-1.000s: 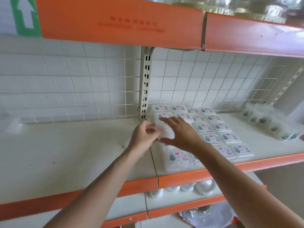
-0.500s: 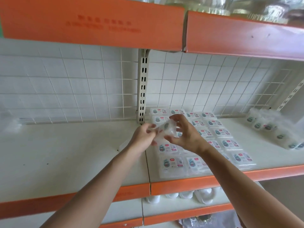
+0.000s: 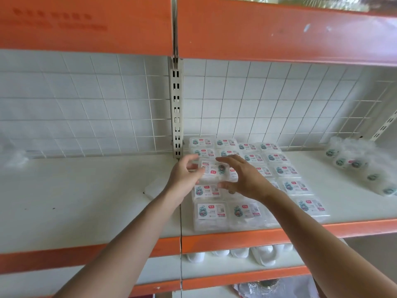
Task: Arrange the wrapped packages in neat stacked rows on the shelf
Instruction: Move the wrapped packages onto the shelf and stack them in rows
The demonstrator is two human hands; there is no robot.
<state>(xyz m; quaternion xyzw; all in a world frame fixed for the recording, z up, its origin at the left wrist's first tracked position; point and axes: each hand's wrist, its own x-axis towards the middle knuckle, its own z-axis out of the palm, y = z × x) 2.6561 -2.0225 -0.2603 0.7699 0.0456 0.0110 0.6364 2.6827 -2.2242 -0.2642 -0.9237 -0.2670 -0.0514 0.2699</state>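
Clear-wrapped white package with a printed label (image 3: 211,169) is held between both hands just above the stacked rows.
Its left edge is pinched by the left hand (image 3: 184,176) with thumb and curled fingers. Its right end is spanned by the right hand (image 3: 249,179), with curved fingers above and the thumb below. Rows of matching packages (image 3: 285,171) are laid beneath and toward 3 o'clock on the white shelf with an orange front edge (image 3: 86,201).
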